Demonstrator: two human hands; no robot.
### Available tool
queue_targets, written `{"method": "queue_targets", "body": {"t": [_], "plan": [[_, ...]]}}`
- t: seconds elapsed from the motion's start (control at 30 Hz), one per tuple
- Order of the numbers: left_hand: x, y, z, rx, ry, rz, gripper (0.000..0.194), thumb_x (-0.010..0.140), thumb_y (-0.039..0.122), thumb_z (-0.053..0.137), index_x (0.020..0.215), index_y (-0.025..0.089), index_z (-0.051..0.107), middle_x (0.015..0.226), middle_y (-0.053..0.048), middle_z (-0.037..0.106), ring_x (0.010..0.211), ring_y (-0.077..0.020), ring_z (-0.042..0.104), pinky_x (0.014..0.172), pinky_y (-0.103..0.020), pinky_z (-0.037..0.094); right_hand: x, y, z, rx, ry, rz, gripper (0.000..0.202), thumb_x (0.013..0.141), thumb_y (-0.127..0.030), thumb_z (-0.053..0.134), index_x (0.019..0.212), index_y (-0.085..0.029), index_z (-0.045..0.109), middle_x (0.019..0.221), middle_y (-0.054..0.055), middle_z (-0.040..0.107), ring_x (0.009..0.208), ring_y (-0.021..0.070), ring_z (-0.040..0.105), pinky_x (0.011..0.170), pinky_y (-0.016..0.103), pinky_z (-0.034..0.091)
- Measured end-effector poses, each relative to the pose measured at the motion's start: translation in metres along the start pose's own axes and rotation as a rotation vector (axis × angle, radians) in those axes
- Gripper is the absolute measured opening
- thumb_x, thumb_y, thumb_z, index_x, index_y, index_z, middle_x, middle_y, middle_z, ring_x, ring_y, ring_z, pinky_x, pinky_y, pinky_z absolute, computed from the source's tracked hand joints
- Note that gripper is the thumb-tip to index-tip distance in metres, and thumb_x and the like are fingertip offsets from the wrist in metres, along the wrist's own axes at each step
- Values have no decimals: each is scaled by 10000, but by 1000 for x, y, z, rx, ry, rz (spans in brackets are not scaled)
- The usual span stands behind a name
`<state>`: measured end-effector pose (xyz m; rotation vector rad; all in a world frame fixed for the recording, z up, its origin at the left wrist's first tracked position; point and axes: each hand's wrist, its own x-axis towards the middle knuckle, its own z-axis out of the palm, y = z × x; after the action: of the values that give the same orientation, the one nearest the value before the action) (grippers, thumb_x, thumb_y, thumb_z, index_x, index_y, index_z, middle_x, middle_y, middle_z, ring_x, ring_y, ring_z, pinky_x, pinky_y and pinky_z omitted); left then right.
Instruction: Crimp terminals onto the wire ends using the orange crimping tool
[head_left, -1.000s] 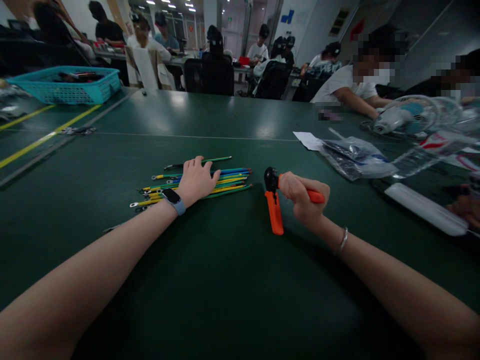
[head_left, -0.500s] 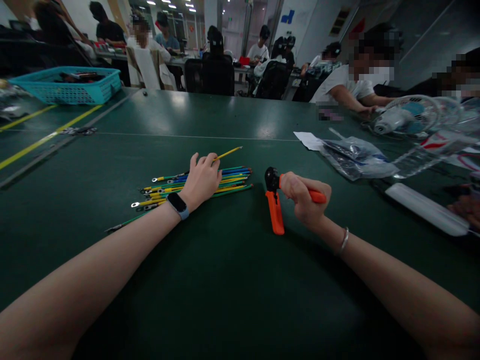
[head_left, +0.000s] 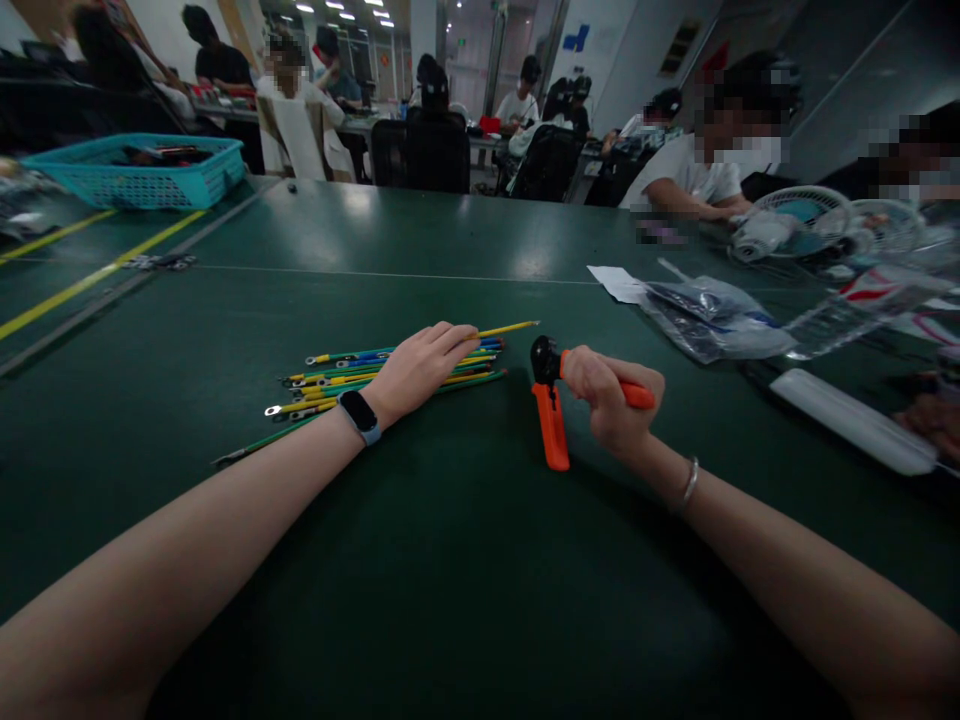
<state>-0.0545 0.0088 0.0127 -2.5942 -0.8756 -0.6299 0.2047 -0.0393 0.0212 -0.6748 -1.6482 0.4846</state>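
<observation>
My left hand (head_left: 424, 370) is closed on a yellow wire (head_left: 510, 328), whose free end points right toward the tool. Beneath and around that hand lies a pile of cut wires (head_left: 330, 380) in yellow, green and blue, several with metal ring terminals at their left ends. My right hand (head_left: 611, 395) grips one orange handle of a crimping tool (head_left: 551, 425). The tool's black head is turned toward the wire, and its other orange handle hangs apart from the gripped one. The wire's tip is close to the head but not in it.
A turquoise basket (head_left: 150, 175) holding dark items stands at the far left. To the right lie a plastic bag (head_left: 709, 315), a white bar-shaped object (head_left: 855, 420) and a fan (head_left: 795, 225). A person (head_left: 697, 175) sits across the green table (head_left: 480, 560).
My left hand has moved right and turned, bringing the yellow wire's end close to the tool head. The right hand and the crimping tool have hardly moved.
</observation>
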Motion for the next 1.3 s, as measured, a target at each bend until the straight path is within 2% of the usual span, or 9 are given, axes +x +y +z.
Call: {"method": "queue_targets", "body": {"t": [0.2,0.47,0.63,0.87,1.07,1.3], "plan": [[0,-1,1,1,-1,25,321,991,59,434,1249,120,615,1308,-135,643,1130,-224,622,966,-388,547,1,-3,0,-13,-9,1,466,975,-280,513,527,-213,403,523,-26,411,495,108,399,516,330,309],[0,-1,-1,-1,-10,45,329,992,53,421,1254,107,612,1313,-130,639,1105,-220,608,964,-380,540,0,-2,0,-13,-4,-15,455,980,-259,509,539,-209,406,523,-31,404,491,103,397,515,327,307],[0,-1,-2,38,-18,55,320,993,65,429,1248,110,619,1305,-132,643,1081,-240,603,906,-389,540,0,-1,0,-17,-1,-22,466,981,-281,505,533,-213,395,521,-27,407,489,106,401,508,325,306],[-1,-2,0,94,15,87,308,1002,81,440,1255,113,613,1301,-117,647,1050,-220,600,889,-364,531,0,-1,-1,-24,-2,-11,462,985,-266,498,539,-212,391,527,-30,400,494,103,392,512,322,307],[-1,-1,-1,129,93,130,288,1003,84,449,1219,100,639,1272,-115,671,1030,-227,609,850,-357,534,3,-6,-5,-66,-127,-19,402,995,-252,482,599,-206,429,581,-20,424,558,113,406,551,324,311],[-2,-3,1,124,94,116,269,995,80,480,1197,100,656,1292,-114,676,1036,-228,624,843,-365,553,9,-12,-5,-84,-257,-34,392,994,-227,470,610,-207,394,587,-26,403,571,114,384,601,337,329]]}}
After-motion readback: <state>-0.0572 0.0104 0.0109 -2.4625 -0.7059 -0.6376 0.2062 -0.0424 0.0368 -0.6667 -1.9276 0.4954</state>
